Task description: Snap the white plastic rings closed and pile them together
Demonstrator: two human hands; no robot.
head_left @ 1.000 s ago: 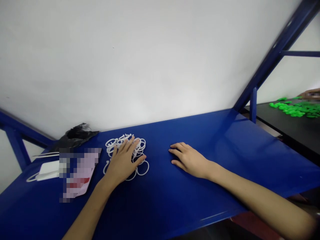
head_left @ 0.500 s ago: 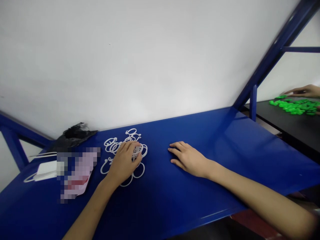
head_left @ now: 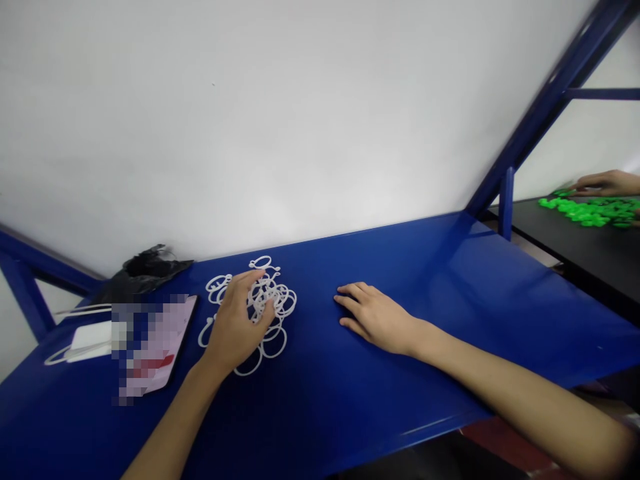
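Observation:
A loose heap of white plastic rings (head_left: 284, 300), several with small knobs at their open ends, lies on the blue table (head_left: 320, 393). Over the left part of the heap is my left hand (head_left: 239, 327), thumb and fingers apart in a C-shape. Rings show between its thumb and fingertips, and others are hidden beneath the palm; I see none gripped. To the right, apart from the rings, my right hand (head_left: 377, 317) rests flat on the table with its fingers stretched out to the left and nothing in it.
Left of the rings lies a phone-like slab (head_left: 170, 357), partly pixelated, beside a white box with a cable (head_left: 90, 341). A black plastic bag (head_left: 145, 270) sits by the wall. At far right, another person's hand (head_left: 607, 181) is over green pieces (head_left: 590, 212) on a black table.
My left hand has shifted slightly left and its thumb and fingers have spread, uncovering more rings in the middle of the heap. My right hand stays in place.

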